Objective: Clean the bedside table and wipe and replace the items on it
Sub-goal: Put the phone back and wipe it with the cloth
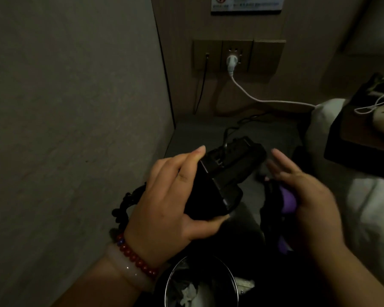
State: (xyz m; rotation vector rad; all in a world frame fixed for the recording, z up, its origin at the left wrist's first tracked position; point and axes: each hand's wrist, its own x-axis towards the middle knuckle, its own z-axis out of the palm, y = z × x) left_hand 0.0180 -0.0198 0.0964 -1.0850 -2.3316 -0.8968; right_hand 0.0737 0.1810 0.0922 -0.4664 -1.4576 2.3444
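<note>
My left hand grips a black boxy device with a thin black cord running from its back, lifted and tilted over the grey bedside table top. To its right, my right hand holds a purple cloth bunched in the palm, with the index finger stretched toward the device. The hand is blurred. The two hands are a short gap apart.
A wall panel behind the table holds a white plug whose cord runs right toward white bedding. A round bin with crumpled waste stands below my hands. A grey wall closes the left side. A dark tray lies on the bed.
</note>
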